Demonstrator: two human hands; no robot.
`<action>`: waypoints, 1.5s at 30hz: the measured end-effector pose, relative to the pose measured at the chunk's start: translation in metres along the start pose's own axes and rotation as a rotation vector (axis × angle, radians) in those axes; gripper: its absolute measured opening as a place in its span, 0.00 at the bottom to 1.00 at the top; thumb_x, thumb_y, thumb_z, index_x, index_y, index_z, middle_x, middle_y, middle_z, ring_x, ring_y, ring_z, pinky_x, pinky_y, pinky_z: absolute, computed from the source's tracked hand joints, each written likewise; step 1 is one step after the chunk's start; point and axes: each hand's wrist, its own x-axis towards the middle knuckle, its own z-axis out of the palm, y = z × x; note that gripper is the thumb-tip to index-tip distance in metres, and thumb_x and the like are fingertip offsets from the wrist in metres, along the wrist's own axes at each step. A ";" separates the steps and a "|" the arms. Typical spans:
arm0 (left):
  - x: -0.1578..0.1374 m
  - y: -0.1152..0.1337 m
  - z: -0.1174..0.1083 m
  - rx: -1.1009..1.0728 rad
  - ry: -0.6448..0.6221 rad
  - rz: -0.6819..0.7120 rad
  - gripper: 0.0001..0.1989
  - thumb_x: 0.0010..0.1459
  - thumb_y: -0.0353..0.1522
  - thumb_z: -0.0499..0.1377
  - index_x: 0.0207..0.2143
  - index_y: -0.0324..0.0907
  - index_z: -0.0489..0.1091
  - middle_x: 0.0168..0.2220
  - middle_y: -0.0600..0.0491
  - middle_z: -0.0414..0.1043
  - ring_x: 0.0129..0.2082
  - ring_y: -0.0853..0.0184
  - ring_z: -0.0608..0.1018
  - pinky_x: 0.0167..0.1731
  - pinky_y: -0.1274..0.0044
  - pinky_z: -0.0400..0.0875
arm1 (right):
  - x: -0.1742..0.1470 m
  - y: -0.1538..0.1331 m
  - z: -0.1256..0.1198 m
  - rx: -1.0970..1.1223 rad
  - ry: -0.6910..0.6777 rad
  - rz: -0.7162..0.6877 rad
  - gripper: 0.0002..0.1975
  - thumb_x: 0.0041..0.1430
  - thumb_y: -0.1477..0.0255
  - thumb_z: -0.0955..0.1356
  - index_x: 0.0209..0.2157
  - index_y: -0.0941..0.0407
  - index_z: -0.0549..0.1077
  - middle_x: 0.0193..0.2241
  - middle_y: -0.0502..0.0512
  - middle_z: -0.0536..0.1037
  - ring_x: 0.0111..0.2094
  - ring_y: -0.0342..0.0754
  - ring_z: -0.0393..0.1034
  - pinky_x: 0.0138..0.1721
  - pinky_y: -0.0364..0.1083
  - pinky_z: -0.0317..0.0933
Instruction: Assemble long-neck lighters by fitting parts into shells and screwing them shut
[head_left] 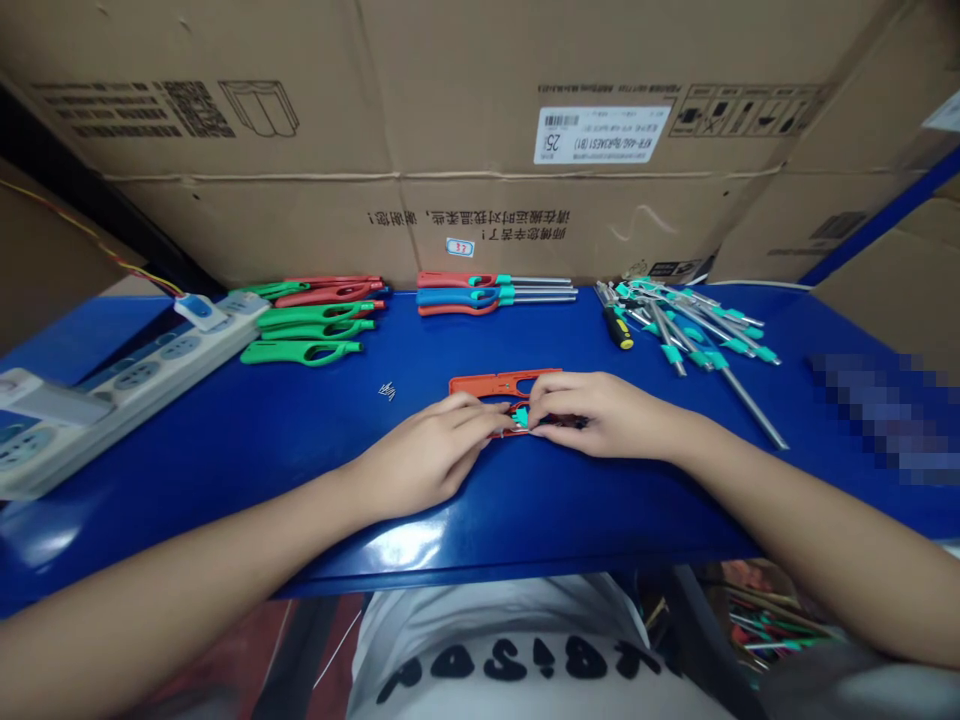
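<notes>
Near the table's middle, my left hand (431, 450) and my right hand (607, 415) meet over one half of an orange lighter casing (498, 434). A small teal part (520, 416) shows in it between my fingertips. My left fingers are closed at the casing's left side, by the teal part. The right thumb and fingers pinch at the teal part, hiding much of the casing. Just behind them lies another orange casing half (484, 384), hollow side up, its right end partly covered by my right hand.
Small screws (387, 391) lie left of the casing. Green lighter casings (304, 351) and red ones sit back left beside a power strip (161, 365). Lighters with metal tubes (495, 296) lie at the back. Right are a screwdriver (619, 330), loose metal tubes (754, 405) and a cardboard wall (480, 130) behind.
</notes>
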 end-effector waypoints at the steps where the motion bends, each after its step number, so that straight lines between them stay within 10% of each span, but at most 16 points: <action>1: 0.000 0.000 0.000 0.000 0.003 0.004 0.16 0.70 0.26 0.51 0.57 0.42 0.68 0.53 0.47 0.74 0.53 0.61 0.72 0.54 0.67 0.72 | 0.000 0.000 0.000 0.003 0.002 0.000 0.07 0.65 0.75 0.67 0.40 0.56 0.78 0.40 0.55 0.77 0.40 0.46 0.73 0.43 0.44 0.65; 45: -0.001 0.000 0.000 0.022 0.019 0.015 0.23 0.67 0.24 0.51 0.62 0.47 0.66 0.61 0.46 0.69 0.58 0.57 0.70 0.58 0.61 0.69 | -0.005 -0.010 -0.008 -0.139 -0.046 0.034 0.11 0.66 0.71 0.68 0.46 0.54 0.81 0.37 0.55 0.85 0.34 0.47 0.79 0.35 0.43 0.65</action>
